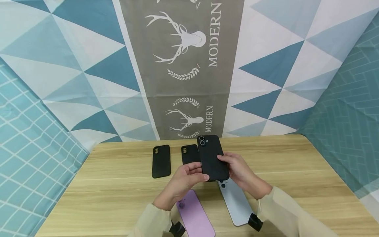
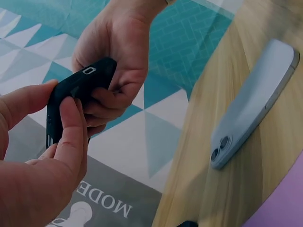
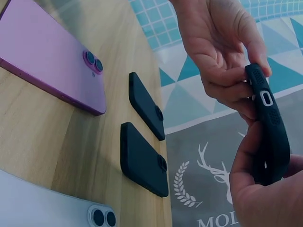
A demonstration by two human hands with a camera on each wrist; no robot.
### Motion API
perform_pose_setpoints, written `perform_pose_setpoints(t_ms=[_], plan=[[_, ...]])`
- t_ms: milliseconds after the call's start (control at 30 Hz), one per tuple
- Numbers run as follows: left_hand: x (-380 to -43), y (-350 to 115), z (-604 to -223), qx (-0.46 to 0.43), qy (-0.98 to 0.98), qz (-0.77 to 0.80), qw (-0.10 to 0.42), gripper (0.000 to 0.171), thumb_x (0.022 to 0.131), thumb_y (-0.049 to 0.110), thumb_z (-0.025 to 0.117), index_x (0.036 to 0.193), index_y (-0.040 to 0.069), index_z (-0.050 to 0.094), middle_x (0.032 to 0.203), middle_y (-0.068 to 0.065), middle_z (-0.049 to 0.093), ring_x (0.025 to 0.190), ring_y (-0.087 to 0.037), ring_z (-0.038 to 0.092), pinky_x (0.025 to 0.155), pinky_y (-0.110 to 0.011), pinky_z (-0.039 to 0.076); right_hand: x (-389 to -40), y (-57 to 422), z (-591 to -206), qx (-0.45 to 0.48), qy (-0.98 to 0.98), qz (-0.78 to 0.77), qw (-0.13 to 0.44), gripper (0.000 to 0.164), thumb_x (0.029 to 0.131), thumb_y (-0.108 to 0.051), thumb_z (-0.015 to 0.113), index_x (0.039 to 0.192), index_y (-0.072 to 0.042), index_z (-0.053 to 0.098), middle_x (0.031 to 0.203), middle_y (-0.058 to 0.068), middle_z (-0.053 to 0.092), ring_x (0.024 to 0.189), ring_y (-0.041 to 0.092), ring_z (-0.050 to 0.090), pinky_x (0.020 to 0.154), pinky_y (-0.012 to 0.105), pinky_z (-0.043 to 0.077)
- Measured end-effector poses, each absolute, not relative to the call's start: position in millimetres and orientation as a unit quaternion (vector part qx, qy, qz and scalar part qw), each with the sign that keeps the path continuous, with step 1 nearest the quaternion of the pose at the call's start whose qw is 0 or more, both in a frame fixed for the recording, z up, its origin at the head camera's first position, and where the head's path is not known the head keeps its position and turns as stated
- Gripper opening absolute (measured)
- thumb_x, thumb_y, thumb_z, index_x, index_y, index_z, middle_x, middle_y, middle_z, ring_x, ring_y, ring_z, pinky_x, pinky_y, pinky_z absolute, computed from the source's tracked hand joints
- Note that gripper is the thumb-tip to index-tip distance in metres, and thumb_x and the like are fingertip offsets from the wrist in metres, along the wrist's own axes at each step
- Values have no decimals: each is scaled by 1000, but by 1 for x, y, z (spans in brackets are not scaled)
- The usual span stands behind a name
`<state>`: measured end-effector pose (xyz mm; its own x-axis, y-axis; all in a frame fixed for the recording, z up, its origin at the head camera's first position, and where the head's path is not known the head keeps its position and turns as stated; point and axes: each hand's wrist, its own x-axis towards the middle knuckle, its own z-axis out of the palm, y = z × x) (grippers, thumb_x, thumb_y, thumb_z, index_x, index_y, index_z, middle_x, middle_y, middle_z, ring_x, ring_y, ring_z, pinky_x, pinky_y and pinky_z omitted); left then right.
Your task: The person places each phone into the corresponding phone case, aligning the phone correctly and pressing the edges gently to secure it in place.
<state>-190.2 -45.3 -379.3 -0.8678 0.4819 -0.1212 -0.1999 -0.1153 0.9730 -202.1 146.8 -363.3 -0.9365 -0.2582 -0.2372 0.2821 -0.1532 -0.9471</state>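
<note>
A smartphone in a black case is held up off the table between both hands, its camera lenses showing at the top of the back. My left hand pinches its lower left corner, thumb on the back face. Along the opposite long edge, my right hand grips it with the thumb on the back. The bottom end, with its charging-port cutout, shows in the right wrist view. Behind the held phone lies a black phone case, partly covered by it. A second black case lies further left.
On the wooden table, a lilac phone lies below my left hand. A pale blue phone lies below my right hand, its top end overlapped by the held phone. Patterned cloth hangs behind the table's far edge.
</note>
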Motion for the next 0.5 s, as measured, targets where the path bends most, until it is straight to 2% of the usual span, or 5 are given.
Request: perform_pose_setpoints(t_ms=[267,500], plan=[[-201,-59,-384,88,645,728,214,47,82,16,61,122,-5,46,109,-18,59,86,-16,63,82,-30,52,-210,158,-365,31,632,-756,168,36,92,-18,44,118,6,40,88,-4,58,78,6,58,70,20,49],[-224,-94,-393,13,697,704,135,39,85,14,57,119,-4,48,109,-16,58,90,-20,60,84,-33,51,-226,183,-378,72,635,-751,165,44,94,-19,40,128,7,31,89,-4,55,76,5,59,68,20,49]])
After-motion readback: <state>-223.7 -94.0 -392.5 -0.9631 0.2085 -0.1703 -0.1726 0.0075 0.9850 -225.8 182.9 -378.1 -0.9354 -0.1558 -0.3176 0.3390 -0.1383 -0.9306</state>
